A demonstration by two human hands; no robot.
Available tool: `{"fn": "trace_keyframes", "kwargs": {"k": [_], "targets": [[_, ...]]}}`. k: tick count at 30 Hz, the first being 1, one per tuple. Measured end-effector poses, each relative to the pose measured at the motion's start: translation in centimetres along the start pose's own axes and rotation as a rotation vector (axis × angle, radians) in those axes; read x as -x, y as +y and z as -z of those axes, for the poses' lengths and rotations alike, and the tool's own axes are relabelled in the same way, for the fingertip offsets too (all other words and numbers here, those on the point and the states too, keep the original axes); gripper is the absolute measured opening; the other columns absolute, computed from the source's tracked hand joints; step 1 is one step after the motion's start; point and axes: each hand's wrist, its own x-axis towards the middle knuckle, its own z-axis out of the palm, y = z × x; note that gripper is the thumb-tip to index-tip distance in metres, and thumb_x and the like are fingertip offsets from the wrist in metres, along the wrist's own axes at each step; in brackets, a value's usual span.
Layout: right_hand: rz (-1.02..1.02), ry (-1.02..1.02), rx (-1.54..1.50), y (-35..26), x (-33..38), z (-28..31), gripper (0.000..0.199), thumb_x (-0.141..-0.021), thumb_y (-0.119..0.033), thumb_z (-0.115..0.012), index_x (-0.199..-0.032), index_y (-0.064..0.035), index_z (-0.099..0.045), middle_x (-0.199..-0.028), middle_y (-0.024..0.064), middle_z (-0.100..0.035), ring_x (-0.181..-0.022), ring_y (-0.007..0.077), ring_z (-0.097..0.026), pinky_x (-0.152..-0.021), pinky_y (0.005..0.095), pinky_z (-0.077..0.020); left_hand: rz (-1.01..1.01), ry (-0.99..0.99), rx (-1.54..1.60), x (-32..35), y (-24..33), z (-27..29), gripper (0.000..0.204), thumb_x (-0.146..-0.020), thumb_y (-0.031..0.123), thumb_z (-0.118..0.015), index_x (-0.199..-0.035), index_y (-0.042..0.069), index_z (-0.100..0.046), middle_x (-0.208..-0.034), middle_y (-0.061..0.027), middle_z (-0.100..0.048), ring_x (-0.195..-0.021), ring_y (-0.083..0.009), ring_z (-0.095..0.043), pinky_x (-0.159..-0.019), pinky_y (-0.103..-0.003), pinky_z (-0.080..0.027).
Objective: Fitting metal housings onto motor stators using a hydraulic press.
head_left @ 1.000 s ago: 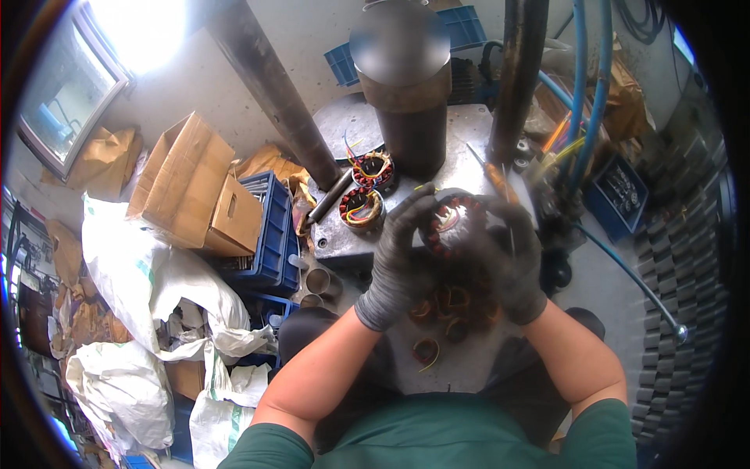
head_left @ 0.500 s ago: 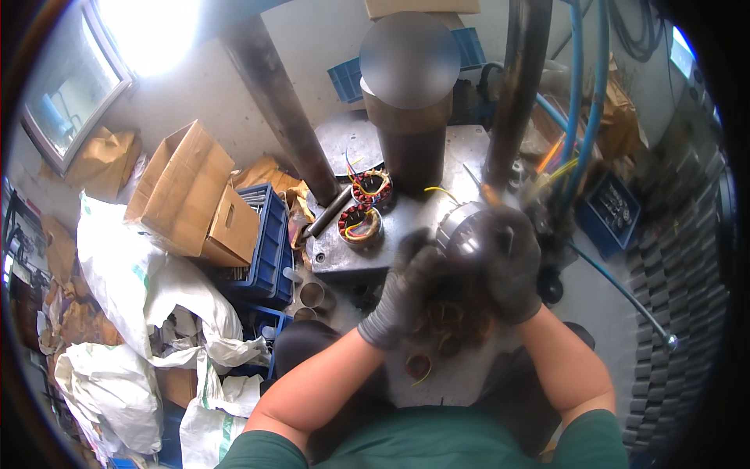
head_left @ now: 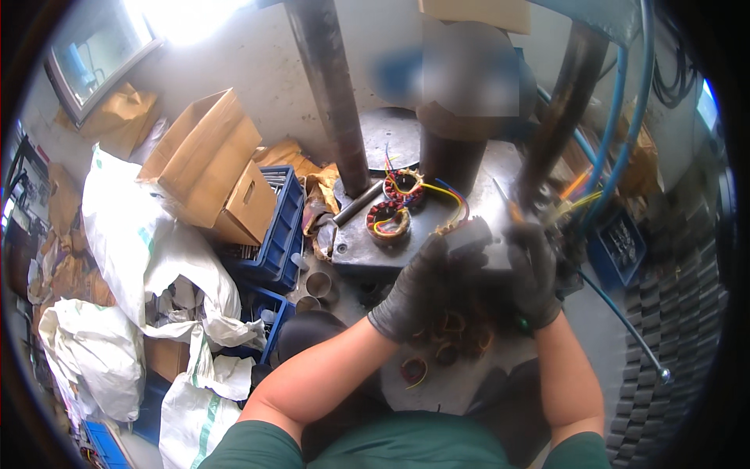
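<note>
My left hand (head_left: 414, 293), in a dark grey glove, is closed around a short grey metal cylinder (head_left: 471, 236). Yellow, red and blue wires (head_left: 453, 199) rise from the cylinder's far end. My right hand (head_left: 537, 270), gloved too, is upright just right of it; blur hides whether its fingers touch the cylinder. A small green thing (head_left: 523, 324) shows by its palm. Two wound stators, one nearer (head_left: 388, 223) and one farther (head_left: 404, 186), both with red windings and coloured wires, sit on the metal press plate (head_left: 351, 248). More wound rings (head_left: 447, 352) lie below my hands.
Dark steel columns (head_left: 332, 102) rise from the plate, with a thick ram between them. Left are a cardboard box (head_left: 207, 148), blue crates (head_left: 277, 258) and white sacks (head_left: 117, 234). Blue hoses (head_left: 625, 148) and a ball-ended lever (head_left: 664, 375) stand right. A thin pointed tool (head_left: 501, 191) rests beyond my right hand.
The view has shifted, moving the surroundings. The cylinder has turned from showing its shiny end between both hands to its side, with wires visible beyond it. My right hand looks farther from it.
</note>
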Motion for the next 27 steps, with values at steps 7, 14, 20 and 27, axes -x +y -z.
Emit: {"fn": "trace_keyframes", "kwargs": {"k": [7, 14, 20, 27], "targets": [[-0.165, -0.231, 0.357, 7.3, -0.7, -2.0, 0.028, -0.088, -0.002, -0.060, -0.114, -0.0066, -0.069, -0.106, 0.0206, -0.067, -0.101, 0.0398, -0.064, -0.090, 0.0488, -0.0517, -0.100, 0.095, -0.095, -0.7, 0.5, 0.0, 0.066, -0.092, 0.043, -0.077, -0.138, 0.002, -0.053, -0.131, -0.0139, -0.063, -0.122, -0.0257, -0.062, -0.109, -0.042, -0.048], [-0.105, -0.426, 0.654, 6.1, -1.8, -3.0, 0.032, -0.091, -0.008, -0.061, -0.122, -0.0068, -0.069, -0.110, 0.0183, -0.069, -0.103, 0.0379, -0.067, -0.092, 0.0476, -0.0522, -0.401, 0.210, -0.910, -0.2, 0.5, -0.6, 0.094, -0.072, 0.011, -0.093, -0.146, 0.004, -0.036, -0.136, -0.0125, -0.056, -0.132, -0.0222, -0.055, -0.114, -0.040, -0.044], [-0.480, -0.178, -0.118, 2.3, -0.7, -2.9, 0.034, -0.099, -0.025, -0.059, -0.127, -0.0063, -0.066, -0.118, 0.0165, -0.070, -0.111, 0.0331, -0.066, -0.099, 0.0454, -0.0516, -0.553, 0.176, -1.144, 0.1, 0.1, -0.3, 0.111, -0.062, 0.016, -0.100, -0.149, 0.006, -0.032, -0.139, -0.0112, -0.051, -0.132, -0.0229, -0.053, -0.115, -0.039, -0.043], [-0.611, -0.191, -1.172, -4.6, 1.3, -2.1, 0.058, -0.107, -0.049, -0.045, -0.145, -0.0063, -0.051, -0.140, 0.0147, -0.061, -0.129, 0.0264, -0.059, -0.116, 0.0421, -0.0441, -0.627, 0.021, -1.335, -0.4, -0.1, -1.2, 0.101, -0.066, 0.012, -0.098, -0.149, 0.008, -0.041, -0.141, -0.0140, -0.050, -0.129, -0.0248, -0.055, -0.110, -0.039, -0.048]]}}
